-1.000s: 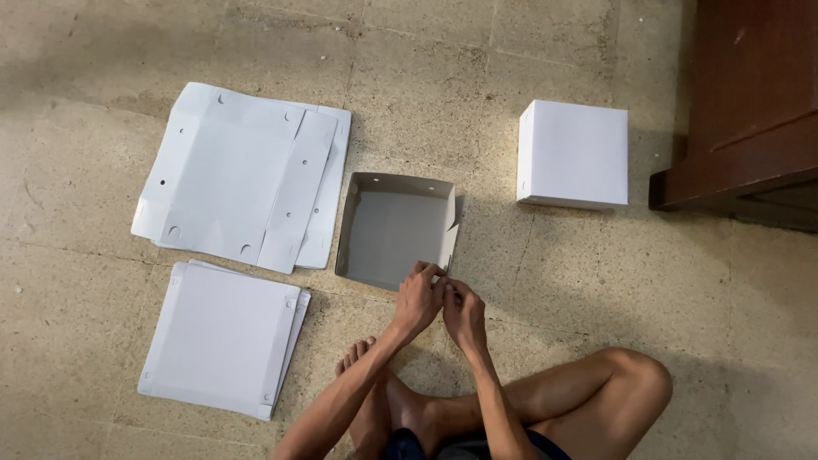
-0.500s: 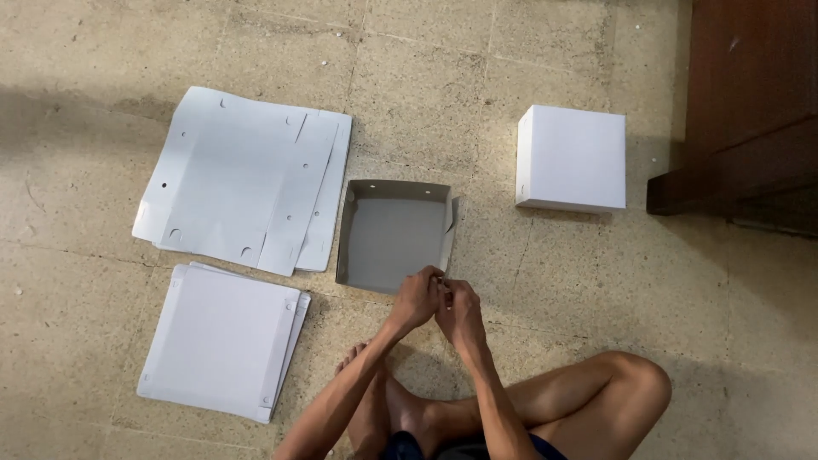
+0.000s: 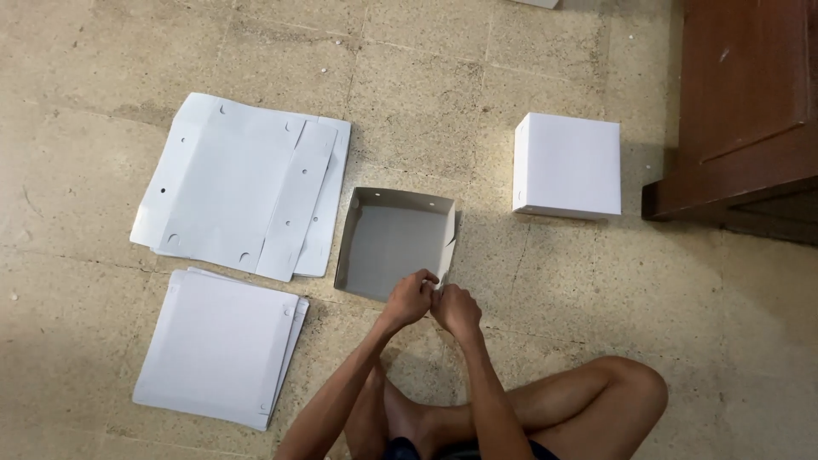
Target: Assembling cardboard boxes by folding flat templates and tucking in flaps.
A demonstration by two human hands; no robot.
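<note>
Half-folded white cardboard box tray (image 3: 394,243), open at the top, lies on the beige stone-tile floor (image 3: 426,102) directly in front of a seated person with crossed bare legs. Left hand (image 3: 410,298) and right hand (image 3: 457,311) meet at the tray's near right corner, fingertips pinching a small white flap there; both hands are closed on the card, almost touching each other. The tray's far and left walls stand upright, while the right wall leans and looks only partly tucked. Judged from its thin walls and crisp creases, the card is light, fairly stiff along the panels yet easily bent or creased, so it is best held at the corners and folded edges, not pressed in the middle of a wall.

Left of the tray, touching or just beside it, lies a stack of flat white die-cut cardboard blanks (image 3: 243,187) with small holes and notches. Nearer the person, to the left, lies a second stack of flat white card sheets (image 3: 217,349). A finished closed white cardboard box (image 3: 567,166) sits to the right, well apart from the tray, near a dark brown wooden furniture piece (image 3: 745,111).
</note>
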